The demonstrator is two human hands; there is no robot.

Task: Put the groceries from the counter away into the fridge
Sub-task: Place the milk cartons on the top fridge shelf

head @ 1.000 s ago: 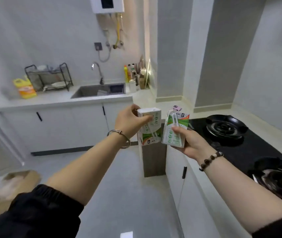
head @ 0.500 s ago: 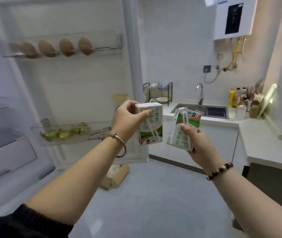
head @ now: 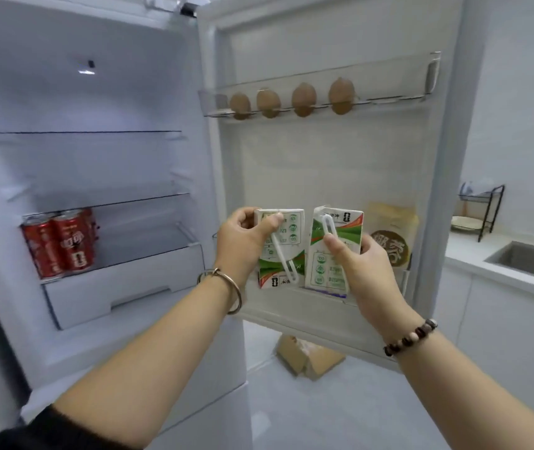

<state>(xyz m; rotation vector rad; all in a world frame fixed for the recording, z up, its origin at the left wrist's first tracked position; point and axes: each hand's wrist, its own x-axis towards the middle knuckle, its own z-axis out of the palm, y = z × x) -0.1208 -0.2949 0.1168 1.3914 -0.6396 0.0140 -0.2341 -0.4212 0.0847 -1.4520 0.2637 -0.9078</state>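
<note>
I stand before the open fridge (head: 103, 157). My left hand (head: 242, 241) grips a white and green drink carton (head: 283, 254) with a straw on its face. My right hand (head: 353, 264) grips a second, matching carton (head: 335, 251). Both cartons are held upright, side by side, in front of the lower bin of the fridge door (head: 324, 177). Whether they touch the bin I cannot tell.
Red cans (head: 61, 243) stand on a lower fridge shelf above a white drawer (head: 119, 287). Several eggs (head: 291, 99) sit in the door's top rack; a yellow packet (head: 390, 235) is in the lower bin. A cardboard box (head: 307, 355) lies on the floor; counter and sink (head: 525, 258) at right.
The view swung from the stove and counter round to the open fridge. Both hands kept their cartons and now hold them nearer to the door's lower bin.
</note>
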